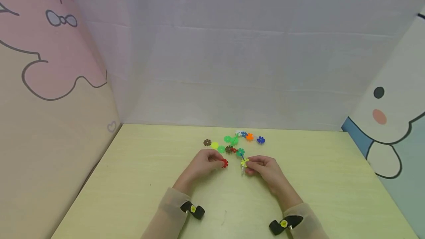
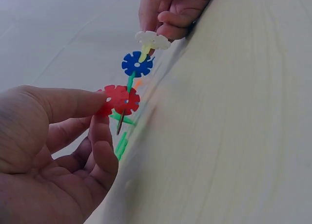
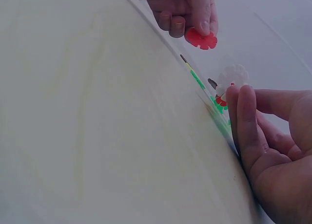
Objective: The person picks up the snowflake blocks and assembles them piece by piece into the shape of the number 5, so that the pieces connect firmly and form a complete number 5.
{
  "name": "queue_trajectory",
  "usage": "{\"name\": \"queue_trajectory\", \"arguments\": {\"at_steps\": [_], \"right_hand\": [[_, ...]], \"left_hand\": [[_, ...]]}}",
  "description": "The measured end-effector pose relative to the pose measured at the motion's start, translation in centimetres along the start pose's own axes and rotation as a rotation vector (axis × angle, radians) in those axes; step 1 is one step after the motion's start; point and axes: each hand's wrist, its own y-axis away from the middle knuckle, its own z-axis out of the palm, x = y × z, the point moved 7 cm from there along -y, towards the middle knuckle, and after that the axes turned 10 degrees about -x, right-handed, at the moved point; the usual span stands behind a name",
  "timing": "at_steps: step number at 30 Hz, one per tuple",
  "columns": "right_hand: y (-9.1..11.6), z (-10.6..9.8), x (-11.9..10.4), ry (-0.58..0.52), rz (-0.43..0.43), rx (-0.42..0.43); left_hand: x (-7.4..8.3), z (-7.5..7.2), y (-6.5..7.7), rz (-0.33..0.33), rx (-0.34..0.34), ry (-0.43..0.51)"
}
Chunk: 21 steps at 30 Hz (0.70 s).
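Between thumb and fingers my left hand (image 1: 205,162) pinches a red notched plastic disc (image 1: 225,163). To its right, my right hand (image 1: 268,172) pinches the near end of a chain of interlocked discs, around a yellow disc (image 1: 245,162) and a white disc (image 3: 233,77). From there the chain runs away from me through a blue disc (image 2: 137,64), a teal-green disc (image 1: 240,152), a small red disc (image 1: 234,150) and a dark brown disc (image 1: 229,149). The left hand's disc overlaps the chain's red one in the left wrist view; in the head view they stand apart.
Beyond the hands, a brown disc (image 1: 207,142), a yellow disc (image 1: 214,145) and a green disc (image 1: 221,149) lie in a row. Further back are bright green discs (image 1: 234,141), an orange disc (image 1: 249,137) and a blue one (image 1: 261,140). A pale curtain (image 1: 212,84) borders the table (image 1: 149,202).
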Motion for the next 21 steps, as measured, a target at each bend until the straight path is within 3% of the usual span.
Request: {"name": "queue_trajectory", "arguments": {"at_steps": [11, 16, 21], "right_hand": [[-0.1, -0.1, 0.1, 0.01, -0.01, -0.007], [-0.1, -0.1, 0.2, 0.009, -0.012, -0.016], [-0.1, 0.0, 0.1, 0.006, -0.01, -0.019]], "left_hand": [[0.6, 3.8, -0.3, 0.009, -0.206, 0.125], [0.9, 4.8, -0.4, 0.032, -0.234, 0.128], [0.9, 5.6, -0.5, 0.003, -0.248, 0.156]]}}
